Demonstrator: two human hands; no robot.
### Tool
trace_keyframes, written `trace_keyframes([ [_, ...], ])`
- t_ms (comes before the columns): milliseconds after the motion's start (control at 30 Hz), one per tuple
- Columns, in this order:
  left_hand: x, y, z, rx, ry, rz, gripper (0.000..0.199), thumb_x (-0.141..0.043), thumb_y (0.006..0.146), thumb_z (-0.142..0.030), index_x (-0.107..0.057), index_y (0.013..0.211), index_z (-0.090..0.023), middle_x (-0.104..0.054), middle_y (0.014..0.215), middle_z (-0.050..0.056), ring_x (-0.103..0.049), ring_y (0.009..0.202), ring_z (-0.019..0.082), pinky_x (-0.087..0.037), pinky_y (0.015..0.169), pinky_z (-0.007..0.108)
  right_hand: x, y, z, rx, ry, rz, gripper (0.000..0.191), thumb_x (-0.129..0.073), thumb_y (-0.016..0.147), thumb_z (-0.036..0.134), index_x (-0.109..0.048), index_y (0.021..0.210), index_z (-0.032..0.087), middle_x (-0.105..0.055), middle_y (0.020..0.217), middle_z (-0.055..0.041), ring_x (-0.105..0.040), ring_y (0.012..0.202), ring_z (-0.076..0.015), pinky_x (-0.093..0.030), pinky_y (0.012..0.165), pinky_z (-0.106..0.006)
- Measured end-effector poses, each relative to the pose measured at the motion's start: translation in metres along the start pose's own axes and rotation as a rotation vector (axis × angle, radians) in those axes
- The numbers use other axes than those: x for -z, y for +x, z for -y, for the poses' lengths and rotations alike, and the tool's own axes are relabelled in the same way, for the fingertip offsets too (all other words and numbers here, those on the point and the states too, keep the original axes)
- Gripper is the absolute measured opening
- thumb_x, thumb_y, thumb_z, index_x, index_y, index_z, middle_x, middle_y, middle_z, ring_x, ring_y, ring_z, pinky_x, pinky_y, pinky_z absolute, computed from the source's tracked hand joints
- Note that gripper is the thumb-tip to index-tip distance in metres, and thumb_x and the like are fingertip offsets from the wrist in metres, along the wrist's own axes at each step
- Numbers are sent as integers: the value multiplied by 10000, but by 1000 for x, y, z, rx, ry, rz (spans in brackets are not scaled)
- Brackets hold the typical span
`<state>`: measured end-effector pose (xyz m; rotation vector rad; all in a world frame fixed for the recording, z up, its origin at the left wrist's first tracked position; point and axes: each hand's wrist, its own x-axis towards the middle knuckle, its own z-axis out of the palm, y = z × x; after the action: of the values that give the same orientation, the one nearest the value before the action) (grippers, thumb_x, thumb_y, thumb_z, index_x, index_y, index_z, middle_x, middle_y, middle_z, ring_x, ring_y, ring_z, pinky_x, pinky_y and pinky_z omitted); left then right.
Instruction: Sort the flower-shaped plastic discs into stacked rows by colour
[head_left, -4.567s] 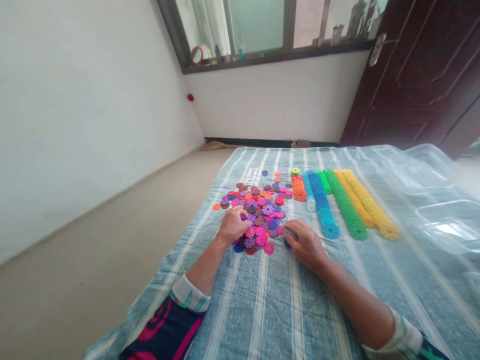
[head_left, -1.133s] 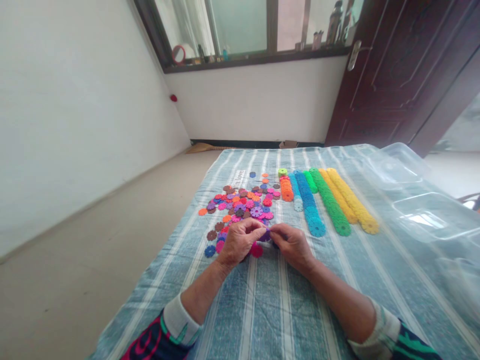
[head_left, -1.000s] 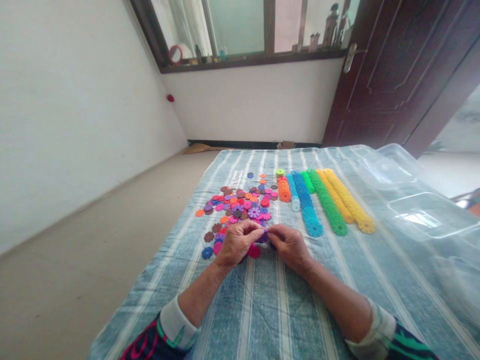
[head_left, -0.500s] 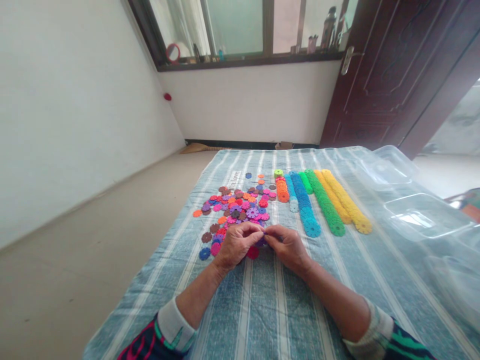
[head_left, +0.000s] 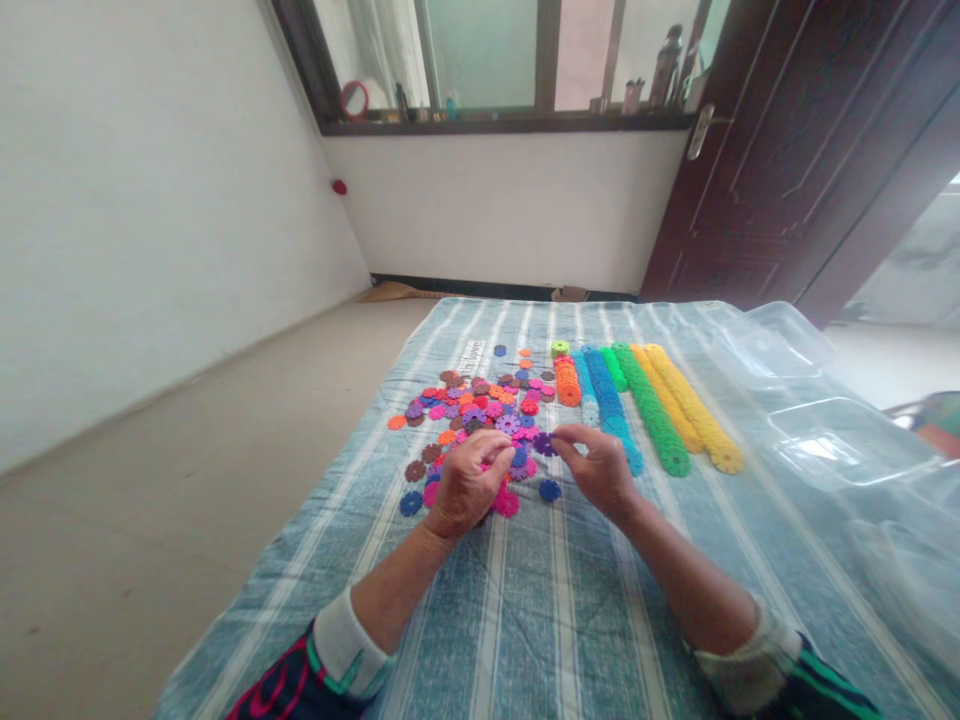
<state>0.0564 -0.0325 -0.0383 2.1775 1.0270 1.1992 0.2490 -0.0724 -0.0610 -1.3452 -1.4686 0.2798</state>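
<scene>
Right hand (head_left: 600,472): thumb and fingers pinched shut on the edge of a dark purple disc (head_left: 545,444), which is raised beside the near right part of the pile.
Left hand (head_left: 465,485): fingers curled, thumb and forefinger close together over the near part of the pile; whether they meet or grip anything, I cannot tell.
Disc pile (head_left: 491,402): notched plastic discs in pink, purple, red, orange, brown and blue, loosely heaped and overlapping, partly hidden by the left hand.
Loose discs: a blue disc (head_left: 550,490) lies apart between the wrists; an orange disc (head_left: 396,423) sits at the left edge of the pile; a dark blue disc (head_left: 500,351) lies beyond it, by the printed lettering (head_left: 472,357).
Disc rows: to the right of the pile, overlapping discs form an orange row (head_left: 568,385), a light blue row (head_left: 586,383), a blue row (head_left: 604,390), a short bright green row (head_left: 615,370), a long green row (head_left: 652,415) and two yellow rows (head_left: 694,405); yellow-green discs (head_left: 560,348) lie at the far end of the orange one.
Clear boxes: two open plastic boxes (head_left: 851,445) stand right of the rows, with more clear plastic (head_left: 911,575) nearer.
Striped cloth (head_left: 525,590): blue-grey with white stripes, wrinkled, under everything.
Background: a window (head_left: 480,55) and a dark red door (head_left: 780,150).
</scene>
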Motion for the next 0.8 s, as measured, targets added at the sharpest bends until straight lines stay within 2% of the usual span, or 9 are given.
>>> trace_keyframes([
  [67, 4, 3, 4, -30, 62, -62, 154, -560, 844, -276, -684, 816, -190, -730, 906, 61, -674, 903, 187, -536, 869, 309, 11, 18, -8, -4, -119, -47, 139, -606, 838, 277, -735, 826, 226, -757, 860, -34, -686, 795, -196, -500, 764, -300],
  [233, 13, 9, 18, -34, 149, -166, 178, -521, 853, -273, -660, 778, -191, -728, 919, 60, -673, 896, 181, -541, 868, 310, 29, 62, -30, -38, -432, -34, 168, -591, 857, 270, -754, 849, 233, -762, 858, -36, -682, 782, -196, -463, 716, -273],
  [333, 16, 11, 24, -24, 171, -191, 182, -517, 850, -271, -656, 765, -191, -727, 926, 63, -673, 900, 185, -546, 865, 311, 28, 80, -36, -54, -600, 63, 164, -599, 860, 260, -761, 859, 230, -763, 905, -54, -677, 815, -209, -427, 692, -269],
  [533, 16, 11, 34, -24, 179, -202, 180, -523, 846, -272, -662, 770, -186, -726, 927, 70, -675, 898, 187, -557, 847, 315, 24, 94, -35, 0, -809, 288, 222, -555, 881, 236, -753, 783, 218, -748, 837, -62, -643, 776, -186, -346, 638, -266],
  [667, 17, 12, 38, 6, 181, -201, 173, -532, 845, -282, -668, 795, -188, -723, 980, 79, -671, 948, 199, -565, 848, 323, 24, 98, -38, 20, -848, 329, 233, -551, 882, 236, -751, 764, 213, -734, 819, -65, -616, 770, -183, -331, 644, -273],
  [800, 21, 14, 44, 8, 207, -227, 165, -528, 839, -266, -661, 779, -187, -724, 949, 76, -672, 926, 193, -563, 847, 316, 23, 101, -44, 79, -844, 321, 199, -594, 869, 240, -755, 762, 195, -714, 842, -83, -597, 829, -199, -353, 710, -284],
])
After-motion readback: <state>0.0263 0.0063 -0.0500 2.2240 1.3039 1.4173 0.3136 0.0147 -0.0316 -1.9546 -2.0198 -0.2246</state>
